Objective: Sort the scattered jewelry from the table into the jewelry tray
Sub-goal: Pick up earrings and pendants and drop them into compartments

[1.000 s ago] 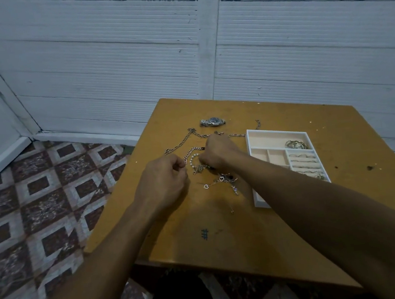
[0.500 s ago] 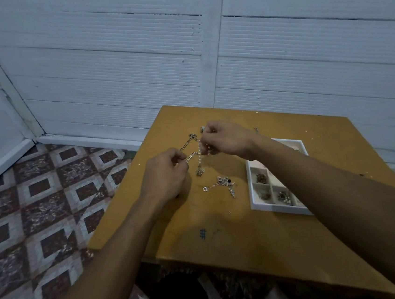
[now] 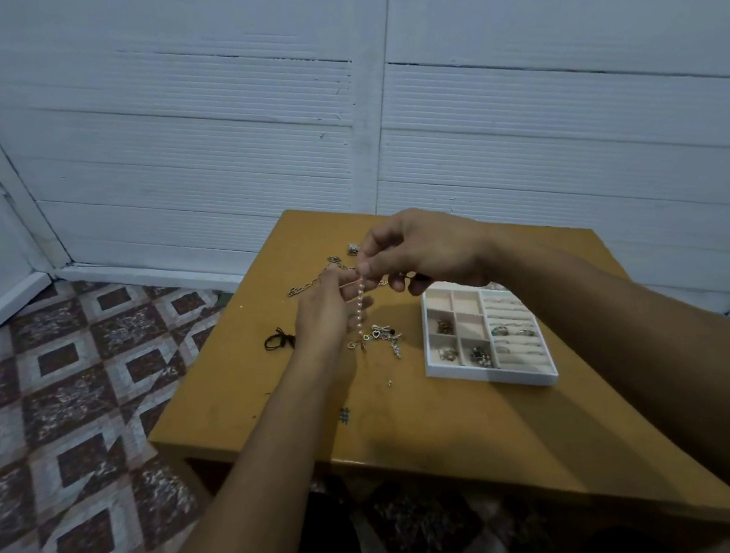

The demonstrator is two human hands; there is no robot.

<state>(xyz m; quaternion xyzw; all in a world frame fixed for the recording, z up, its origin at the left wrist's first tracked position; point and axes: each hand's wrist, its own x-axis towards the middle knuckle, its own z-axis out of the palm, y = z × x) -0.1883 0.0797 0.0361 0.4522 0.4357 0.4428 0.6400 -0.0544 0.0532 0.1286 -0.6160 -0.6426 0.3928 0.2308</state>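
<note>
Jewelry tray (image 3: 491, 376): holding rings (image 3: 513, 331) and small pieces already.
Charms (image 3: 383, 333): lying unsorted on table (image 3: 462, 446).
Pearl strand (image 3: 361, 310): dangling above table.
Left hand (image 3: 324, 314): curling beside strand; grip unclear.
Right hand (image 3: 426, 252): pinching strand's top.
Chain (image 3: 306, 288): waiting beyond.

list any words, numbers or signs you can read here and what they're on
"#": small dark hash mark drawn on the table top, near its front edge.
Nothing else reads: no words, brands or numbers show on the jewelry tray or the wall.
</note>
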